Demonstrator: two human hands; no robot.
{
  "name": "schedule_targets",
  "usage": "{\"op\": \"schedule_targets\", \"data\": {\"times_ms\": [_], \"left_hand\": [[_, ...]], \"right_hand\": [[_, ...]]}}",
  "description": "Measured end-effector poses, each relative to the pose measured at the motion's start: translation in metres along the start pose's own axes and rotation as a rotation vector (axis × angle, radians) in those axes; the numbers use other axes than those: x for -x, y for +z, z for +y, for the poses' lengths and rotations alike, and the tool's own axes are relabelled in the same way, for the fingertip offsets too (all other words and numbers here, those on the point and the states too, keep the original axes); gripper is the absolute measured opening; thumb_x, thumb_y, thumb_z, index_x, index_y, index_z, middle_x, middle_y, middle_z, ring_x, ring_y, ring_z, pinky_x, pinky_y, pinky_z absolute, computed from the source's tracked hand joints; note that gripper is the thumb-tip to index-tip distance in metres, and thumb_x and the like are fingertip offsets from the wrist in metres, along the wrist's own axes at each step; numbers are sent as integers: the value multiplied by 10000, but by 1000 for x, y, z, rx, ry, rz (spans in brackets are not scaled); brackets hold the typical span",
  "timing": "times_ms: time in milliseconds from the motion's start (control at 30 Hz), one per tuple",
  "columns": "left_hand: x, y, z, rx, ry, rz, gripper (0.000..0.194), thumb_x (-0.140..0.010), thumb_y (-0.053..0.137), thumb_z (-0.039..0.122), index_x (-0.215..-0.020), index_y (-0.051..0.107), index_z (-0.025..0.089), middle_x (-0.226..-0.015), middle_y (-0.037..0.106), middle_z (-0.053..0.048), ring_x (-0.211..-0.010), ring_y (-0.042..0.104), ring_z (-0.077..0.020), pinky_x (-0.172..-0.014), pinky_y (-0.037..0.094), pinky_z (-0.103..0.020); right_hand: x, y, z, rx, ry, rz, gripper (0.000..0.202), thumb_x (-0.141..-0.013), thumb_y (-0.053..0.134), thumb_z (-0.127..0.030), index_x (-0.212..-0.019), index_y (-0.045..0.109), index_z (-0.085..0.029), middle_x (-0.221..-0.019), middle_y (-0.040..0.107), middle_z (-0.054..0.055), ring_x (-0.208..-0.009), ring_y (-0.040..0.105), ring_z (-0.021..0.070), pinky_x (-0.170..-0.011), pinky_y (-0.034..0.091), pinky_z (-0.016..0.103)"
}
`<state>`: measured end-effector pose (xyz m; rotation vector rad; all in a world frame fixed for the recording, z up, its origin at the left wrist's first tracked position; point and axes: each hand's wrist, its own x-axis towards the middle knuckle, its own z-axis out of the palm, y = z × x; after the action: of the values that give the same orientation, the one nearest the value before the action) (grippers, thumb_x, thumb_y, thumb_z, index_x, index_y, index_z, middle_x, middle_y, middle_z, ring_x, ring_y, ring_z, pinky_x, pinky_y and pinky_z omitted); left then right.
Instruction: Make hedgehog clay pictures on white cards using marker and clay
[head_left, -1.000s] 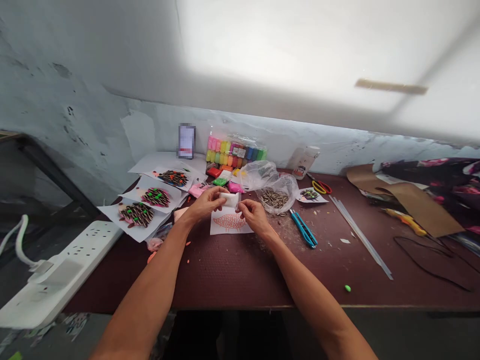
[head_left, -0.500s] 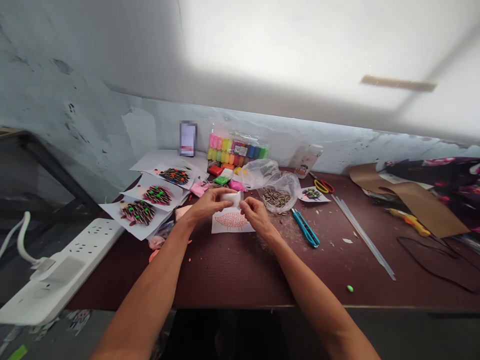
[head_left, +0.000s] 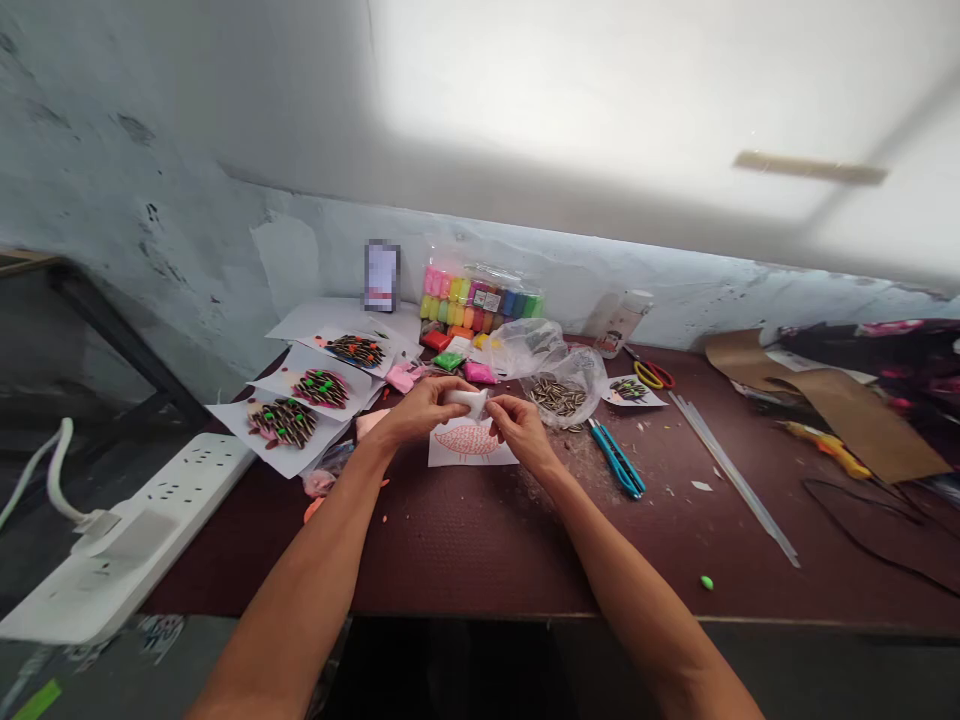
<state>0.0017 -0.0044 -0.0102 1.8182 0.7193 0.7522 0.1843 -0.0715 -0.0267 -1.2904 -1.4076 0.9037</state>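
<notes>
White packet [head_left: 463,400] — left hand [head_left: 424,410] is pinching its body, right hand [head_left: 523,430] its edge, forearms [head_left: 319,560] converging — labels [head_left: 492,300] behind are showing illegibly.

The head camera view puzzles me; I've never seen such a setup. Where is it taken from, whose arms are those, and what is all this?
There is no machine here: these are a person's own bare arms, seen from a camera worn on their head, looking forward and down. The left hand holds a small white packet, and the right hand pinches its far edge. Below them lies a paper with an orange drawing. Also on the dark red table are a clear bag of small brown pieces, a blue cutter and scissors.
</notes>
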Motion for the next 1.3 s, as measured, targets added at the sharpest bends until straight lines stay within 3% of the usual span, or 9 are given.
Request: {"op": "schedule_targets", "data": {"times_ms": [267,433,533,667,733,833,1000,1167,1300], "left_hand": [[0,2,3,109,-56,18,587,-679,726,348,-1229,620,172,-1053,691,-72,-596,578,-88,-529,479,-223],[-1,3,-1,129,-79,4,470,-713,710,405,-1089,671,125,-884,696,-58,-561,598,-103,-506,476,-228],[-5,2,-9,89,-68,116,449,-740,675,383,-1100,676,114,-862,702,-59,-555,588,-106,-515,477,-236],[-8,-12,-23,-89,-100,413,499,-749,620,238,-1230,636,107,-1030,724,-93,-760,653,-158,-717,537,-282],[-7,-19,-29,-202,-118,436,518,-783,575,195,-1296,604,139,-1131,712,-100,-888,668,-188,-830,534,-318],[-4,-26,-35,-487,-105,505,435,-785,551,126,-1200,677,168,-1197,696,-99,-1076,634,-241,-982,477,-369],[-2,-24,-43,-789,-152,529,396,-797,534,115,-1150,710,157,-1153,691,-140,-1084,628,-291,-987,472,-404],[-7,-19,-51,-825,-73,457,395,-821,503,80,-1124,725,200,-1165,693,-90,-1155,593,-251,-1049,438,-370],[-8,-14,-48,-860,-125,480,342,-846,531,136,-1128,720,176,-1115,657,-120,-1097,606,-256,-994,471,-360]], "right_hand": [[3,-2,-6,88,-49,87,302,-795,588,-449,-657,589,-181,-535,536,-29,-470,431,87,-447,339,204],[3,0,-3,97,-19,105,306,-795,573,-453,-650,563,-184,-550,556,-22,-455,439,82,-435,349,198],[2,3,1,57,12,77,329,-832,511,-473,-735,601,-172,-625,616,3,-451,480,84,-424,371,196],[0,4,6,66,-1,102,300,-830,516,-442,-809,633,-166,-724,674,24,-483,512,81,-439,397,189],[0,5,9,81,-5,99,275,-827,525,-417,-795,634,-166,-711,676,20,-483,508,79,-454,405,190],[0,5,10,108,-10,97,253,-834,515,-382,-785,639,-168,-704,678,18,-493,510,83,-471,408,194],[1,5,10,150,-27,99,233,-838,507,-346,-761,638,-170,-692,674,15,-518,513,91,-490,406,197],[2,5,7,171,-18,85,233,-843,503,-340,-771,645,-169,-696,679,20,-523,515,98,-491,398,201],[2,5,7,176,-13,80,252,-844,503,-363,-781,646,-166,-700,681,26,-518,503,100,-487,383,206]]}}
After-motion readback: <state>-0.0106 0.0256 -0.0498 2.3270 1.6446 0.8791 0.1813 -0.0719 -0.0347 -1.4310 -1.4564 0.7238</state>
